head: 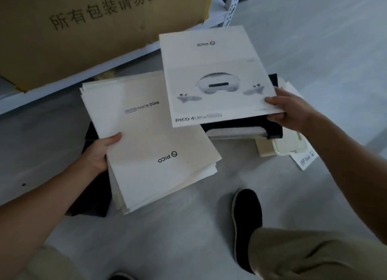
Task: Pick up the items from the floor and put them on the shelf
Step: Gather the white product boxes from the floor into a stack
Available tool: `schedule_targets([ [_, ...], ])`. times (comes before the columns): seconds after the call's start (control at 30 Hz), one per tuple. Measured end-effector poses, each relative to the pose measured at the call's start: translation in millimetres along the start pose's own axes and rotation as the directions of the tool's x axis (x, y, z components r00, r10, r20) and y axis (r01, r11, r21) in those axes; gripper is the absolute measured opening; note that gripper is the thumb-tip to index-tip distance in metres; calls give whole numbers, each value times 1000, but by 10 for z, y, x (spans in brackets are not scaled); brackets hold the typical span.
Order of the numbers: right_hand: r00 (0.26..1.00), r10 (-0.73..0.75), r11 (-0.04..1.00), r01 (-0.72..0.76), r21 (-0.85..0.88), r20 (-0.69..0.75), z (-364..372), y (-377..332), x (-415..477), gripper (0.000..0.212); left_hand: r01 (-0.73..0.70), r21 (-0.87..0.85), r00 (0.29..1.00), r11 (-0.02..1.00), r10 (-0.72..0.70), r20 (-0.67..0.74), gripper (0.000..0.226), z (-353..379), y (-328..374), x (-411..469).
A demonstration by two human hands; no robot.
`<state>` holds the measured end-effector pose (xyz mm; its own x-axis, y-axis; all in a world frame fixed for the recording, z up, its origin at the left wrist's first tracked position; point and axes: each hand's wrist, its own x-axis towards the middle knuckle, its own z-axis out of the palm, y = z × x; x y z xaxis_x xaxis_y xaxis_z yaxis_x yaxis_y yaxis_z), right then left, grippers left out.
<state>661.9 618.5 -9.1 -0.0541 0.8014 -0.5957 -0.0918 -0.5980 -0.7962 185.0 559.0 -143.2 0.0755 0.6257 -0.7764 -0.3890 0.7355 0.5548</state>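
A stack of white card sleeves (150,133) is gripped by the left hand (98,154) and a headset-printed white sleeve (215,76) pinched by the right hand (289,112), seemingly for merging.

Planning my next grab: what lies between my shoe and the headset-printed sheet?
Head view: bare floor, then a cream box and black item before the sheet.

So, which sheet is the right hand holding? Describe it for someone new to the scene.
Start at the big cardboard box on the shelf, top left. Just right of it, the right hand pinches a white sheet by its edge. Unlike the stack in the left hand, showing logos only, it pictures a headset.
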Motion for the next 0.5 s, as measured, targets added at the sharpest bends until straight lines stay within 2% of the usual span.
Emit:
schedule_targets([
  [0.07, 996, 25, 984, -11, -176, 82, 196, 137, -108, 35, -3, 26, 1000, 1000, 3, 20, 39, 144, -12, -24],
  [0.13, 988, 78, 903, -14, -428, 131, 348, 298, -82, 36, -27, 25, 1000, 999, 27, 10, 32, 260, -41, -51],
  [0.23, 987, 114, 634, 12, -774, 109, 473, 560, 80, 28, -57, -1, 998, 998, 57, 3, 32, 332, -147, -9],
  [0.3, 995, 89, 484, -4, -875, 44, 465, 708, 174, 20, -82, -21, 997, 996, 82, -6, 47, 343, -220, 1],
  [0.4, 1000, 27, 363, 5, -932, 16, 454, 773, 164, 15, -125, -60, 992, 990, 125, -6, 100, 331, -347, 57],
  [0.43, 1000, 11, 335, 20, -942, 25, 432, 773, 165, 14, -153, -71, 988, 986, 152, -11, 109, 356, -386, 72],
  [0.5, 999, -20, 298, 48, -953, 44, 382, 772, 177, 13, -196, -88, 981, 977, 196, -10, 101, 435, -439, 80],
])
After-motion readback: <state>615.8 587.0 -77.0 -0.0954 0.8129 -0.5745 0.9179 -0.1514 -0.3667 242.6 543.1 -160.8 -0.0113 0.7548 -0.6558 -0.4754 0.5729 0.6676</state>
